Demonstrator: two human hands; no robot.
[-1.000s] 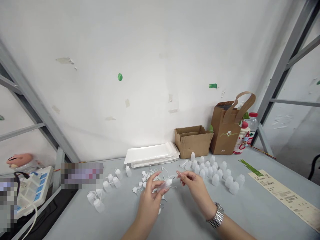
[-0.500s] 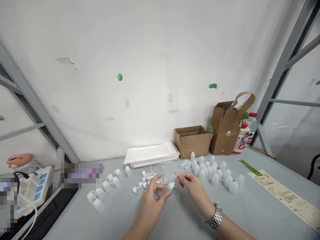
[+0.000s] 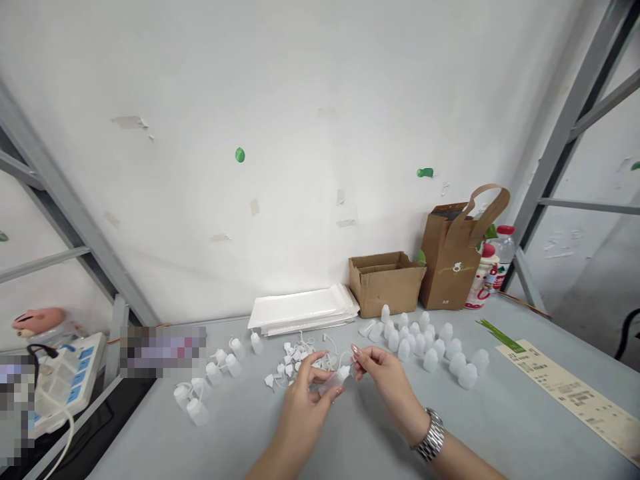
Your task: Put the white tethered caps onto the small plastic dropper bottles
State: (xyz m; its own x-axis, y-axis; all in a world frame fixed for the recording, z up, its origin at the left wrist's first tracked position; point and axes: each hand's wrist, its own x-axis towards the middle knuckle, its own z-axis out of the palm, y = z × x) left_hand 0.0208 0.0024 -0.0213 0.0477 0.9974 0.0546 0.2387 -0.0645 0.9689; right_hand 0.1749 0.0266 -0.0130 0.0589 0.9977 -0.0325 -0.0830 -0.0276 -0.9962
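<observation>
In my left hand (image 3: 311, 397) lies a small translucent squeeze bottle (image 3: 334, 381), tilted, its white nozzle pointing right toward my other hand. My right hand (image 3: 377, 370), with a metal watch at the wrist, pinches the thin strap of the bottle's tethered cap just beside the nozzle; the cap itself is mostly hidden by the fingers. Behind my left hand is a loose pile of white nozzle caps (image 3: 295, 357) with straps. To the right stand many uncapped translucent bottles (image 3: 430, 360). Several bottles with caps fitted (image 3: 214, 373) stand at the left.
At the wall lie stacked white envelopes (image 3: 300, 312), an open cardboard box (image 3: 387, 290) and a brown paper bag (image 3: 450, 273), with drink bottles (image 3: 503, 253) behind. A printed paper strip (image 3: 570, 387) lies right. A power strip (image 3: 80, 380) sits far left.
Almost nothing differs. My right hand has shifted very slightly at the nozzle, and the bottle stays in my left hand.
</observation>
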